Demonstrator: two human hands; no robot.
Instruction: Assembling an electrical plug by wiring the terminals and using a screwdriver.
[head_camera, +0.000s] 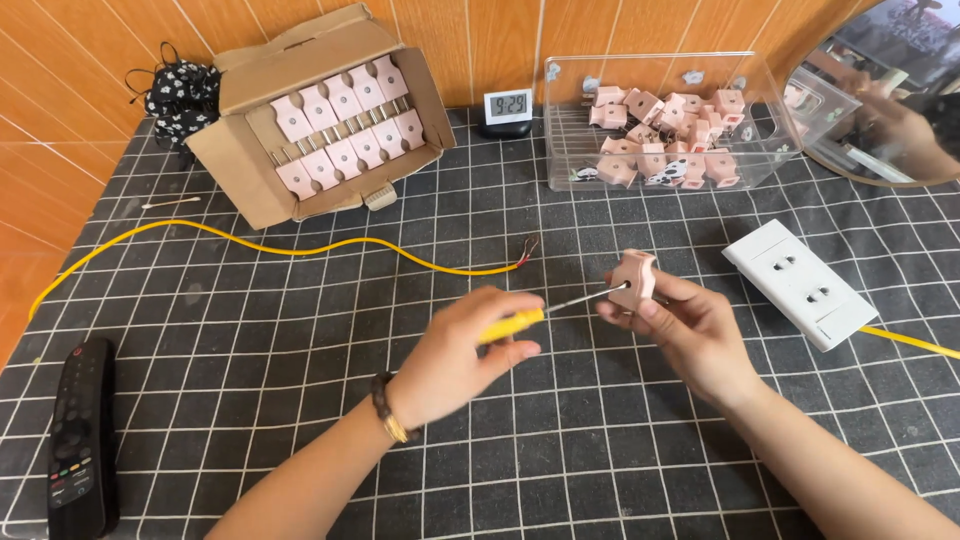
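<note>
Left hand (462, 345) closes its fingers around the yellow handle of a screwdriver (545, 312); thumb lies along the handle, a beaded bracelet (383, 403) sits on the wrist; the metal shaft runs rightward and slightly up, its tip meeting the face of a pink plug (634, 278). Right hand (690, 330) grips that plug between thumb and fingertips, holding it raised above the mat, roughly at the centre of the view; whether the tip sits in a screw cannot be told. Work surface is a dark mat with a white grid (560, 450). A yellow cable (270, 245) snakes across the mat from the left edge, ending in bare stripped wires just beside the screwdriver shaft, apart from both hands. To the right of the right hand lies a white double socket (800, 283), tilted, with a second length of yellow cable leaving its lower corner. At the back left stands an open cardboard box (240, 150) holding pink plugs in neat rows; at the back right a clear plastic bin (755, 100) holds more pink plugs in a loose heap; between them sits a small digital clock (508, 108). A black remote control (80, 440) lies at the lower left edge; a black patterned cloth item (180, 95) rests behind the box.
</note>
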